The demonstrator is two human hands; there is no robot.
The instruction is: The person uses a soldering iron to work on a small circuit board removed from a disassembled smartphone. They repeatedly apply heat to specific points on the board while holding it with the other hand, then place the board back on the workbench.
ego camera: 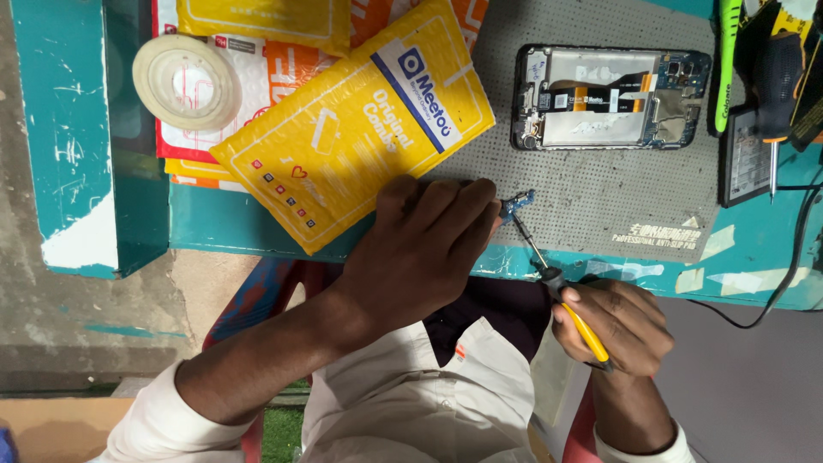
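My left hand (420, 249) pinches a small blue circuit part (517, 204) at the front edge of the grey perforated work mat (591, 180). My right hand (617, 326) grips a thin tool with a yellow handle (587, 334), held below the table edge. Its metal tip (525, 230) reaches up to the small part. An opened phone (610, 96) with its back removed lies on the mat beyond the hands, its boards and ribbon cable exposed.
A yellow padded envelope (351, 129) lies left of the mat on more packets. A roll of clear tape (187, 81) sits far left. A screwdriver (776, 94), a dark flat battery (746, 159) and a green tube (729, 60) crowd the right edge. A black cable (793, 249) hangs off.
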